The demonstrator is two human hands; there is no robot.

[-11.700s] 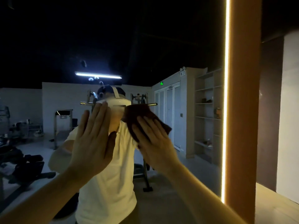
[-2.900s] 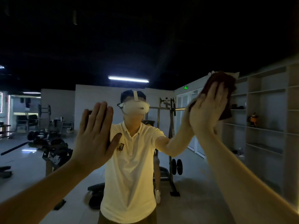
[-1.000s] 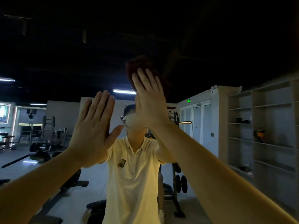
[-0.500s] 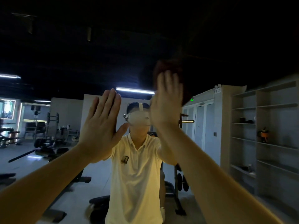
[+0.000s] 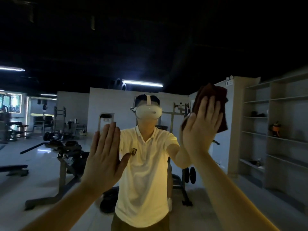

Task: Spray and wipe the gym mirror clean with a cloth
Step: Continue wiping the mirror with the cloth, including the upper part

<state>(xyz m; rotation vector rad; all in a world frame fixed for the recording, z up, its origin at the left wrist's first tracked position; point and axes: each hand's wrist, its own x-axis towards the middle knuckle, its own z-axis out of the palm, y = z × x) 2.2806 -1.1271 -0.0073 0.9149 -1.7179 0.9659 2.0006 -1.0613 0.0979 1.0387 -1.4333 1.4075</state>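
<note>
Two flat palms meet the large glass gym mirror [image 5: 150, 47]: the left hand [image 5: 105, 157] braces bare, grip released; the right hand [image 5: 201, 130], fingers straight, presses the dark maroon folded cloth [image 5: 213, 95] upper right. Overlapping strokes under even pressure would serve best.

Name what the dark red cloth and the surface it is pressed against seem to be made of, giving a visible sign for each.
Cloth: soft matte fabric, perhaps microfibre; it bunches in folds under the flat right hand. Mirror: smooth glossy glass, most likely; it gives a clear reflection of the person and the shelves.
</note>
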